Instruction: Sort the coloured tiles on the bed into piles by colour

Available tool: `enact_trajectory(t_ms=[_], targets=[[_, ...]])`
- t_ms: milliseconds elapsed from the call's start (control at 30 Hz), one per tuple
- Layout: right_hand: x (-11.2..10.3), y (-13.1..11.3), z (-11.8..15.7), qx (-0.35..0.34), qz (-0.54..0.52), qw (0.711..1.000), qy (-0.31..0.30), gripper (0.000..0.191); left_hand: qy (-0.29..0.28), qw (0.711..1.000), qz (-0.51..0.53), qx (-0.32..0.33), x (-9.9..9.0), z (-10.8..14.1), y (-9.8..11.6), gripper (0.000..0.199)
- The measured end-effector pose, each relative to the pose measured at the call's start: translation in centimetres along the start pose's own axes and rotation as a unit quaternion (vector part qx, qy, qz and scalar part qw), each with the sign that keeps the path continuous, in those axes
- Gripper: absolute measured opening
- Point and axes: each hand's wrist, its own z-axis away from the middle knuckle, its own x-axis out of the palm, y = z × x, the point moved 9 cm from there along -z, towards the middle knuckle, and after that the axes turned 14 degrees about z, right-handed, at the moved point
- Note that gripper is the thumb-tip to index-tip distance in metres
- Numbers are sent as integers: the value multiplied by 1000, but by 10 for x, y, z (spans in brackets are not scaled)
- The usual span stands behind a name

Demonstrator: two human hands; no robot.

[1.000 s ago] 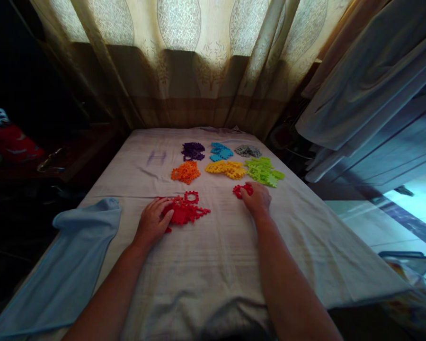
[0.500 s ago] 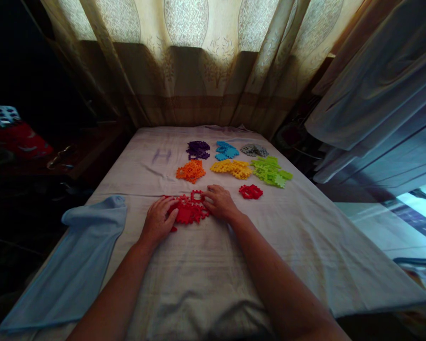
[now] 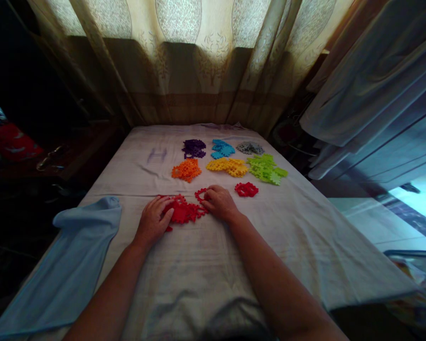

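Note:
A pile of red notched interlocking plastic pieces (image 3: 184,211) lies on the cloth in front of me. My left hand (image 3: 153,219) rests over the left side of this pile, fingers stretched out and thumb on the red pieces. At the pile's upper right, my right hand (image 3: 218,202) pinches a red open-centred interlocking piece (image 3: 199,193); its fingers hide the near end of that piece. A smaller cluster of red pieces (image 3: 246,190) sits apart, beyond my right hand.
Farther back lie heaps of orange pieces (image 3: 186,170), yellow pieces (image 3: 227,166), lime-green pieces (image 3: 266,169), purple pieces (image 3: 194,148), blue pieces (image 3: 222,148) and grey pieces (image 3: 250,148). A light blue cloth (image 3: 81,255) is at the left edge. Curtains (image 3: 184,90) hang behind.
My right hand has closed on the red open-centred piece and drawn it slightly away from the pile. The left hand stays on the pile. The whole view has shifted a little.

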Motion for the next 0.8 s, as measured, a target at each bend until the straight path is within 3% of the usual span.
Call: enact_trajectory(t_ms=[100, 233, 367, 500, 633, 733, 800], targets=[[-9, 18, 4, 36, -8, 998, 45, 13, -2, 1000, 0, -2, 0, 0, 0, 37], [-28, 65, 17, 141, 8, 983, 113, 15, -10, 1000, 0, -8, 1, -1, 0, 37], [-34, 108, 36, 238, 53, 964, 104, 20, -7, 1000, 2, -6, 0, -1, 3, 38], [-37, 128, 49, 282, 74, 952, 95, 23, -6, 1000, 3, -6, 0, 0, 2, 37], [-44, 119, 48, 283, 60, 950, 117, 22, -7, 1000, 4, -4, 1, 0, 0, 37], [-42, 83, 36, 194, 14, 975, 109, 18, -4, 1000, 2, -5, 1, 0, -2, 39], [-33, 51, 27, 105, -27, 992, 62, 16, -5, 1000, 1, -5, 1, 0, -2, 39]])
